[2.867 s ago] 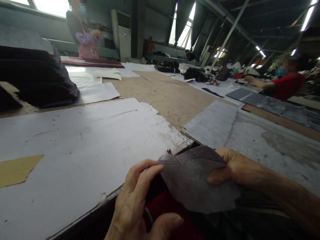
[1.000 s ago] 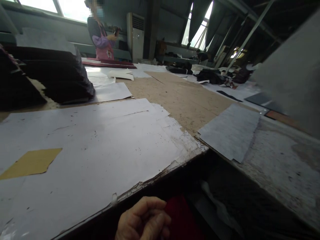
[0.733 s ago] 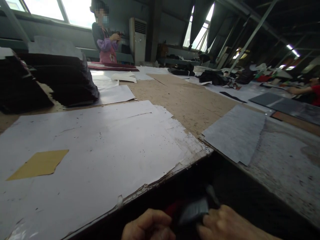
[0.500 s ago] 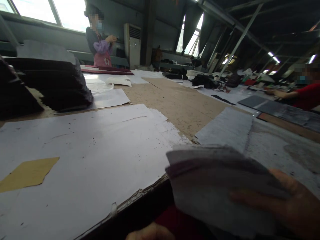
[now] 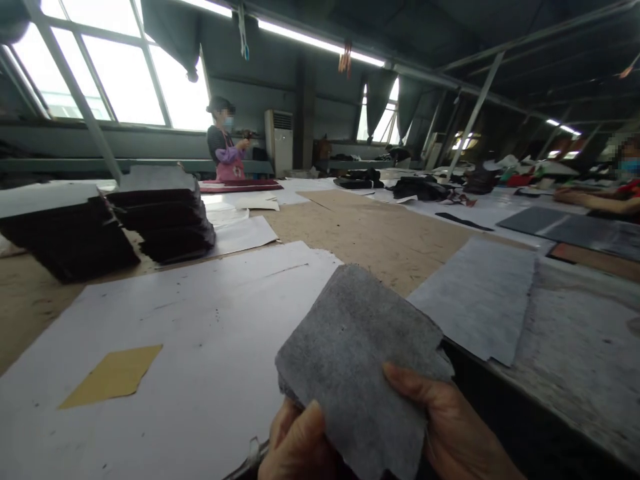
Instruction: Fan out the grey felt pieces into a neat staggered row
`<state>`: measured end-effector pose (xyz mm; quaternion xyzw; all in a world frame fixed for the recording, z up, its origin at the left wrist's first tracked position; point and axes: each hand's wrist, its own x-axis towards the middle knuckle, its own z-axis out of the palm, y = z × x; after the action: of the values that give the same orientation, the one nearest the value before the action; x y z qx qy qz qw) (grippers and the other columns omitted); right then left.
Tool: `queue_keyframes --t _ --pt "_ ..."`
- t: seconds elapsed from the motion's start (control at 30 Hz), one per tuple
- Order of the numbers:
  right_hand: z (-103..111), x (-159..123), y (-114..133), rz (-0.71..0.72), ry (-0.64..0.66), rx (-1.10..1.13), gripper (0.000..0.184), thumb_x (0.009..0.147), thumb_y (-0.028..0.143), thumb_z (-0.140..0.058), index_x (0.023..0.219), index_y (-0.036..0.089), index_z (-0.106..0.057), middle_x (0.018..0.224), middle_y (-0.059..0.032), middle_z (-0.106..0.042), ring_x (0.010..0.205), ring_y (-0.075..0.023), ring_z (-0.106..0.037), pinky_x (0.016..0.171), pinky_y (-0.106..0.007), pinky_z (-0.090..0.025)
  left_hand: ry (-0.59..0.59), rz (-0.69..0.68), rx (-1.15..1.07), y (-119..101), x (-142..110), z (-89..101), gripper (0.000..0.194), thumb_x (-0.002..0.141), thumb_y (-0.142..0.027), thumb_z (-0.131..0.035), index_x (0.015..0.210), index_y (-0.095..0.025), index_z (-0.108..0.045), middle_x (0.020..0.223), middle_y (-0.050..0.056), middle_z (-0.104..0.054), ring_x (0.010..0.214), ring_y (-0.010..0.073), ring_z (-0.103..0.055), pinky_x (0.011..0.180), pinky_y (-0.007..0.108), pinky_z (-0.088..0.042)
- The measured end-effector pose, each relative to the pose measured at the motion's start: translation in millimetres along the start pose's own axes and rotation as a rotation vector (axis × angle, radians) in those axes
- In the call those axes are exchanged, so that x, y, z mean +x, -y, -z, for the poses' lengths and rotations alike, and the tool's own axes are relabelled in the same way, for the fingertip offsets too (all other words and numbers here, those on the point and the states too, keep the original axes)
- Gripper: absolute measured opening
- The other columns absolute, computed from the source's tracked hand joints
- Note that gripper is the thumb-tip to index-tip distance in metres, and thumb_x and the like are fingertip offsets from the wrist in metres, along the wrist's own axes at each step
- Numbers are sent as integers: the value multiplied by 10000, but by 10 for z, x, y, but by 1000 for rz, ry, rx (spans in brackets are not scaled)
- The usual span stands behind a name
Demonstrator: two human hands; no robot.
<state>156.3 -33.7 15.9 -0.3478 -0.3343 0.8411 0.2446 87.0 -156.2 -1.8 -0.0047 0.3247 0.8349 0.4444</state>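
A stack of grey fabric pieces [image 5: 360,340], felt-like on its top face, is held between my two hands over the table's front edge. My left hand [image 5: 300,440] grips its lower left edge, thumb on top and fingers beneath. On the right side my right hand [image 5: 450,420] is closed on the same stack, its thumb lying flat across the top. Just beyond lies the white sheet [image 5: 225,320] covering this part of the table. The undersides of the stack and most of my fingers are hidden.
A yellow piece [image 5: 113,377] lies on the white sheet. Tall dark stacks [image 5: 167,217] stand at the back left. A grey sheet [image 5: 480,293] lies to the right. One person [image 5: 227,150] stands across the table; another person's arm [image 5: 600,200] shows at far right.
The grey stack has moved left and turned its flat top face toward me. My left hand has come up and taken hold of its left edge. The camera view has shifted and levelled.
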Motion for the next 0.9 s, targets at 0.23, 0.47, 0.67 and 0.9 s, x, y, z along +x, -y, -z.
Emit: queue_keyframes --t 0.23,0.47,0.67,0.9 --pt "-124 179 -77 -69 322 -1 285 558 269 -748 815 164 -688 807 -75 -696 824 -272 -631 764 -389 -492 -377 -134 99 -418 162 93 374 536 -211 -774 869 -120 -632 691 92 -694 759 291 -662 649 364 -524" --pt "-526 787 152 -220 618 -74 199 601 218 -690 781 131 -687 680 -30 -664 598 -130 -583 584 -230 -463 -165 -276 420 -1185 392 312 321 502 -176 -774 786 -91 -650 683 76 -698 582 189 -631 550 263 -489" --pt "-970 1081 74 58 806 -306 468 567 109 -682 1028 174 -631 897 -29 -671 786 -171 -589 706 -272 -450 -92 -412 611 -1662 624 372 319 490 -132 -749 796 -127 -656 667 21 -689 563 156 -593 543 256 -464" --pt "-1046 1306 -142 307 630 -407 436 520 124 -722 944 196 -650 845 17 -676 830 -185 -570 729 -275 -449 -175 -631 596 -1554 835 526 385 490 -133 -710 866 -137 -631 730 8 -677 659 163 -571 596 247 -439"
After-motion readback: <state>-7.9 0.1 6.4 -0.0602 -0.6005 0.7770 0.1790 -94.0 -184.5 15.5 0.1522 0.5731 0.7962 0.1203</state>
